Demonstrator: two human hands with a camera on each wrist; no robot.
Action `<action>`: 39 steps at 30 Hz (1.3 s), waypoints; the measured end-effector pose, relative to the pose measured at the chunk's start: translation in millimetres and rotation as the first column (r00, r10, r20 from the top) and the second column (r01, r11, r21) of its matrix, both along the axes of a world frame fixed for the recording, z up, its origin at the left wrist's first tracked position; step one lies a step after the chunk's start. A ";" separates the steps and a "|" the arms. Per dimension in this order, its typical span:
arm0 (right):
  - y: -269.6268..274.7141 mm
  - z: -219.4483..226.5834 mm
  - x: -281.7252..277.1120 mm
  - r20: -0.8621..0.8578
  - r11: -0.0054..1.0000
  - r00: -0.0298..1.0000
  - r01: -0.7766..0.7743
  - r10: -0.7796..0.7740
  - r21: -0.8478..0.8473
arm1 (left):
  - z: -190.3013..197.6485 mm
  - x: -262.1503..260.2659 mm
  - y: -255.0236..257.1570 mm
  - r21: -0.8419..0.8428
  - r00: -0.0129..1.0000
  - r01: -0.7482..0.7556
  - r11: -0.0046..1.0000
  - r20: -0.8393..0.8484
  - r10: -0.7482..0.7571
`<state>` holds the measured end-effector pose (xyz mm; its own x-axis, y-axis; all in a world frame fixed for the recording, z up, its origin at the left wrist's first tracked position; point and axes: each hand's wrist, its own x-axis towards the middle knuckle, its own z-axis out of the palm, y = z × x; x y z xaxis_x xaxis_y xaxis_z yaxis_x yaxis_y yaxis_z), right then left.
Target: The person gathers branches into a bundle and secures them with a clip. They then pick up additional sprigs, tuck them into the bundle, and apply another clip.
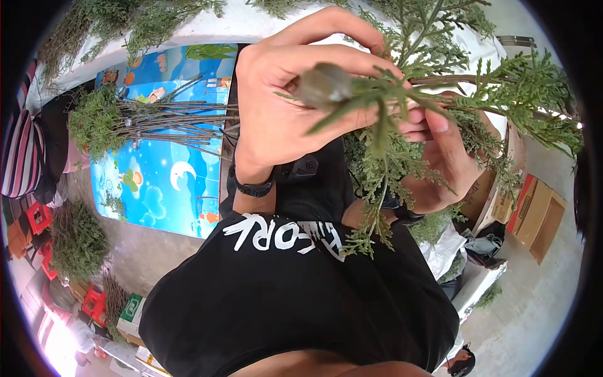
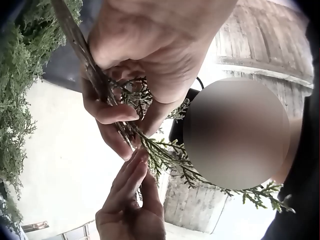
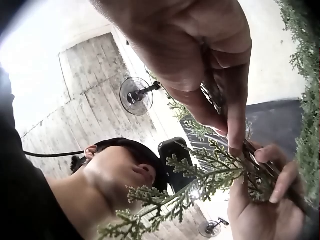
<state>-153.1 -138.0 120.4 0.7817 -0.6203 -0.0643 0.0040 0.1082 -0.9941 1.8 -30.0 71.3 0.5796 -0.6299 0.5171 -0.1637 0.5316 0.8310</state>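
Observation:
Both hands are raised in front of the chest, close together on a small bunch of green evergreen branches (image 1: 383, 138). My left hand (image 1: 314, 94) curls round the brown stems, one cut end pointing up at the head camera. In the left wrist view, a stem (image 2: 82, 50) runs through the left hand's fingers, with leafy sprigs below them. My right hand (image 1: 452, 163) pinches the bunch just beyond the left fingers. From the right wrist, a leafy sprig (image 3: 195, 180) hangs out between the two hands. Foliage partly hides the right palm in the head view.
A blue cartoon-printed table (image 1: 157, 195) at the left bears a bundle of stemmed greenery (image 1: 97, 122). More branches lie on a white-covered surface (image 1: 264, 25) ahead. Cardboard boxes (image 1: 534, 217) stand at the right, red stools (image 1: 94, 305) at lower left. A person in stripes (image 1: 22, 144) is at far left.

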 end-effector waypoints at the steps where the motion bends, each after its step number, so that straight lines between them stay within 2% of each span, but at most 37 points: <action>1: 0.3 -0.1 -0.4 -0.001 1.000 1.000 0.001 -0.001 0.006 | -0.6 -1.2 -1.2 -0.021 1.000 -0.006 1.000 -0.028 0.005; 11: 7.3 -0.1 2.1 0.010 0.998 0.998 0.055 -0.055 -0.024 | 4.9 -1.1 2.2 0.046 1.000 -0.026 0.999 0.012 0.026; 15: 17.4 -1.8 8.2 0.085 0.985 0.990 0.125 -0.115 -0.122 | 6.3 -0.5 6.0 0.074 0.999 -0.038 0.997 0.029 0.035; 21: 15.7 4.7 8.9 0.037 0.985 0.996 0.092 -0.087 -0.147 | 7.9 -0.6 4.9 0.090 0.998 -0.051 0.995 0.052 0.047; 24: 15.2 4.1 7.6 -0.002 0.994 0.994 0.110 -0.110 -0.022 | 7.9 -1.6 4.8 0.081 0.998 -0.049 0.996 0.054 0.045; 26: 14.0 -2.7 7.7 0.041 0.993 0.993 0.113 -0.112 -0.029 | 4.6 -1.6 3.4 0.052 0.998 -0.040 0.998 0.039 0.038; 27: 13.0 -6.5 10.0 0.093 0.989 0.992 0.100 -0.090 -0.112 | 6.2 -2.3 3.9 0.060 0.998 -0.049 0.997 0.031 0.047; 29: 14.8 -6.3 11.2 0.097 0.981 0.991 0.103 -0.088 -0.162 | 16.6 -5.7 7.3 0.105 0.997 -0.072 0.992 0.017 0.071; 32: 17.7 -1.7 9.9 0.008 0.990 0.993 0.118 -0.118 -0.073 | 2.8 -5.6 0.4 0.037 0.996 -0.090 0.995 0.000 0.090; 34: 14.4 -5.3 8.4 0.029 0.993 0.994 0.107 -0.106 -0.045 | 0.7 -4.4 -0.3 0.040 0.997 -0.082 0.996 0.017 0.081; 35: 13.8 -6.7 7.6 0.044 0.993 0.993 0.108 -0.106 -0.041 | 9.4 -3.5 4.4 0.097 0.997 -0.071 0.993 0.039 0.068; 37: 15.8 -8.1 6.6 0.093 0.989 0.988 0.130 -0.124 -0.069 | 18.7 -5.0 8.8 0.142 0.999 -0.038 0.989 0.020 0.035; 39: 18.6 -10.0 5.1 0.141 0.984 0.980 0.151 -0.137 -0.094 | 21.2 -7.9 8.6 0.115 0.999 -0.009 0.993 -0.048 0.015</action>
<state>-148.1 -119.4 110.5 0.6806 -0.7250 0.1054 0.1456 -0.0072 -0.9893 -6.1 -21.4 92.5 0.6102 -0.6765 0.4122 -0.1269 0.4301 0.8938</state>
